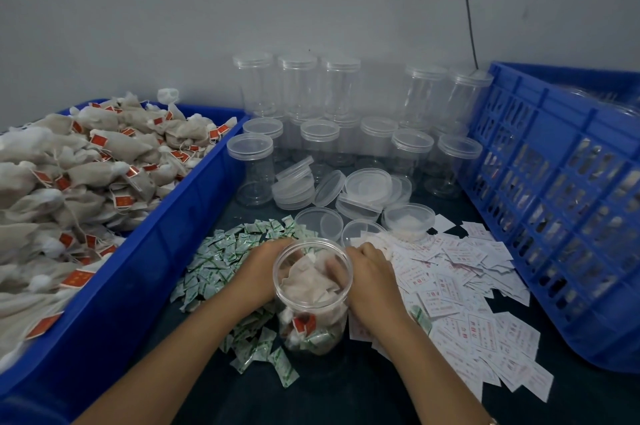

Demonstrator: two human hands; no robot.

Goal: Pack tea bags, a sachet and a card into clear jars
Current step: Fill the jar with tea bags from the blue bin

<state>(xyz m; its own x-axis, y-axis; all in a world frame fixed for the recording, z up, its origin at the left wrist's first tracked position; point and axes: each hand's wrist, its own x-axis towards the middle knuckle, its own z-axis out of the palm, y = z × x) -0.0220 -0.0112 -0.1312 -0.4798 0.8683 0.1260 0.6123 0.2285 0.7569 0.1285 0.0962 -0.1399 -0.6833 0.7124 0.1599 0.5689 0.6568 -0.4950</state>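
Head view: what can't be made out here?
Head view only.
- Left hand: fingers hidden behind the open jar.
- Right hand: fingers blurred through the jar wall.
- Card in the jar: tea bags hide any.
- Print on cards: too small.
- Contents of blue crate: cut off by right edge.

The open jar (312,289) is clear, glossy plastic, like the lidded jars (298,85) behind it. The loose lids (367,184) are a milkier, translucent plastic. The tea bags (90,171) look like matt, fibrous beige cloth. The sachets (221,251) are shiny, crinkled film and the cards (467,279) matt white paper. The bin (145,251) and the latticed crate (554,182) are smooth blue plastic with a soft sheen. The surface (346,390) is dark and matt.
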